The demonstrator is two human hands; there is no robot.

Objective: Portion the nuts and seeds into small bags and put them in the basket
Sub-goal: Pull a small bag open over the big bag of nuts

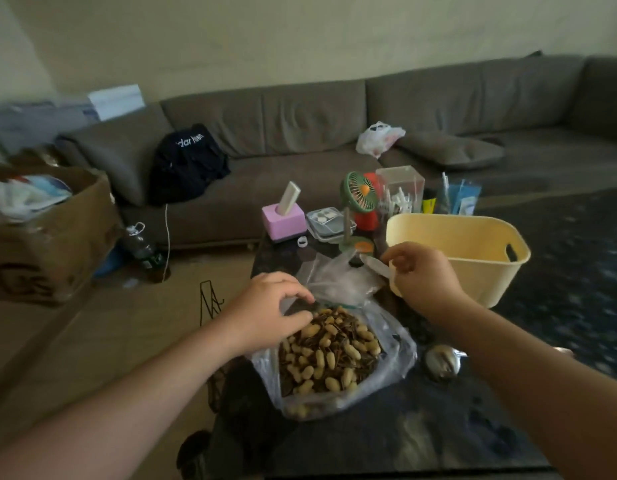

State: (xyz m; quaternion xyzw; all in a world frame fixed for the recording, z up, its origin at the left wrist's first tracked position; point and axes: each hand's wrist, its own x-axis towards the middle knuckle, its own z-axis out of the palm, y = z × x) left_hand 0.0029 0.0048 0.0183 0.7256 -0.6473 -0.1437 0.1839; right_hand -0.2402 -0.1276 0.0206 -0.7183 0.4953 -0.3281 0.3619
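A large clear bag point(386, 344) of peanuts and sunflower seeds point(329, 355) is seen lying open on a dark bench point(421, 438). The left hand point(272, 308) is placed at the bag's far left rim, its grip curled around the plastic edge, fingertips just above the nuts. The right hand point(421, 275) is held beyond and to the right of the bag, its grip pinched on a small clear bag point(376, 266). A pale yellow basket point(473, 244) is set just behind the right hand. A green fan point(357, 194) and a pink box point(283, 218) are seen farther back.
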